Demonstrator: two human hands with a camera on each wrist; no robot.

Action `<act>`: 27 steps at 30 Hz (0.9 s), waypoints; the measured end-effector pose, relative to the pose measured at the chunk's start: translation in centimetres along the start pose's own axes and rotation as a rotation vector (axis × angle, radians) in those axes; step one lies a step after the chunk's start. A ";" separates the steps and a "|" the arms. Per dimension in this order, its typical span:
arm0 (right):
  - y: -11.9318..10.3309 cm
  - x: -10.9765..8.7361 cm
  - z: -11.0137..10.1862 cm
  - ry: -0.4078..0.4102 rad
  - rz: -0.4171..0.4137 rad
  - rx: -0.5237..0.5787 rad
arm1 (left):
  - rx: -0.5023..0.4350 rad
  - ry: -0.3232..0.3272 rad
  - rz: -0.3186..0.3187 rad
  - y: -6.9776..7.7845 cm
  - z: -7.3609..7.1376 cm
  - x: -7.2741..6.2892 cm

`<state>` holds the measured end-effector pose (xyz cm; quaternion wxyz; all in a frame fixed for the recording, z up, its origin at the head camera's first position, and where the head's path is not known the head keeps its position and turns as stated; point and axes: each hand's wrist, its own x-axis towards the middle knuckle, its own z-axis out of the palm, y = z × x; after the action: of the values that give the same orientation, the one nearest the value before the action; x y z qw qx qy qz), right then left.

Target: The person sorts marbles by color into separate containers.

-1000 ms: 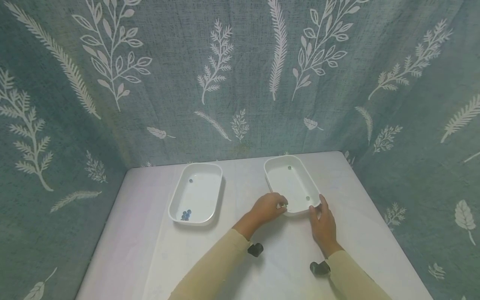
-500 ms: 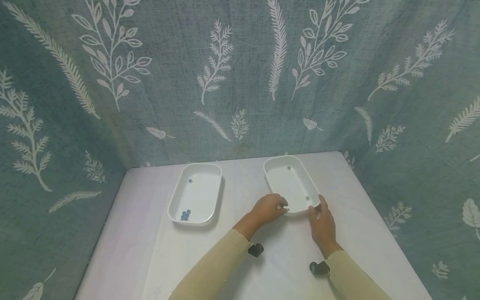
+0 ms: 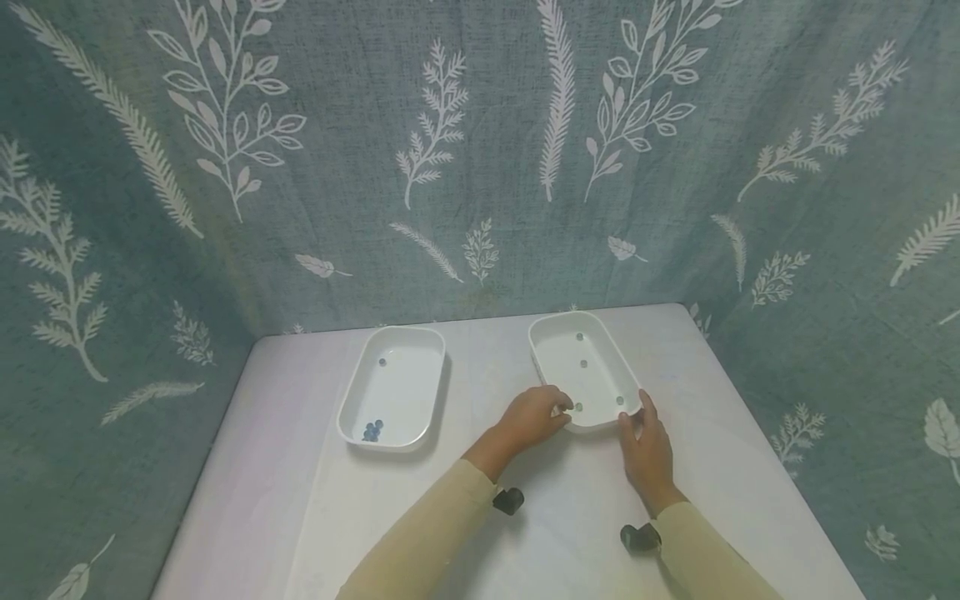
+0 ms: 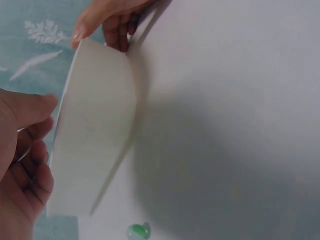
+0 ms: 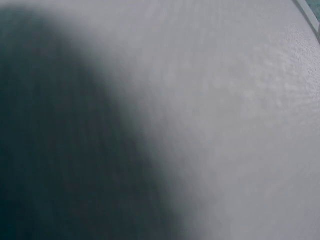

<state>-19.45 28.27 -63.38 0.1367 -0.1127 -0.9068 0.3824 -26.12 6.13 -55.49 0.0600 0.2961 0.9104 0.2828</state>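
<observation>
In the head view, my left hand (image 3: pixel 534 415) hovers at the near left corner of the right white tray (image 3: pixel 585 427), fingers bent and thumb apart. Nothing shows between them in the left wrist view. Just beyond its fingertips lies a clear greenish marble (image 3: pixel 578 407); several such marbles are spread along that tray. My right hand (image 3: pixel 647 450) holds the tray's near right corner, thumb at the front rim. A green-swirled marble (image 4: pixel 138 231) shows on the white surface outside the tray in the left wrist view. The right wrist view has only blurred cloth and shadow.
To the left stands a second white tray (image 3: pixel 405 327), with several blue marbles (image 3: pixel 372 430) bunched in its near left corner and one marble (image 3: pixel 382 362) farther back. A patterned green curtain (image 3: pixel 480 167) hangs behind and beside the white table (image 3: pixel 375 517).
Two more marbles now show loose in the right tray, one near my left fingertips and one mid-tray. The marble near my right thumb shifted slightly. My right hand keeps its place.
</observation>
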 end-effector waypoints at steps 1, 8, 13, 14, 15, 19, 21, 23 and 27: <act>0.0 0.0 0.0 0.000 0.004 0.001 | 0.000 0.004 0.000 -0.1 -0.1 -0.1; 0.0 -0.1 0.0 -0.004 0.014 -0.008 | -0.003 -0.018 -0.060 -1.0 -0.5 -0.8; 0.1 0.0 0.1 -0.008 0.031 -0.013 | 0.024 -0.036 -0.088 -2.3 -0.7 -1.4; 0.1 0.0 0.1 -0.008 0.032 -0.014 | 0.032 -0.039 -0.092 -2.5 -0.7 -1.6; 0.1 0.0 0.1 -0.008 0.034 -0.016 | 0.034 -0.042 -0.098 -2.8 -0.7 -1.7; 0.1 0.0 0.2 -0.002 0.033 -0.012 | 0.038 -0.047 -0.103 -3.8 -0.8 -2.5; 0.1 0.0 0.2 -0.003 0.034 -0.015 | 0.034 -0.046 -0.098 -4.3 -1.0 -2.9; 0.0 0.0 0.1 -0.003 0.032 -0.014 | 0.036 -0.041 -0.085 -4.8 -1.1 -3.3; -0.1 0.0 0.0 0.003 0.022 -0.010 | 0.039 -0.028 -0.073 -5.7 -1.2 -4.0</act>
<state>-19.42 28.19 -63.38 0.1332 -0.1237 -0.9073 0.3791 -26.09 -0.51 -57.90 0.0769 0.2678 0.9250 0.2584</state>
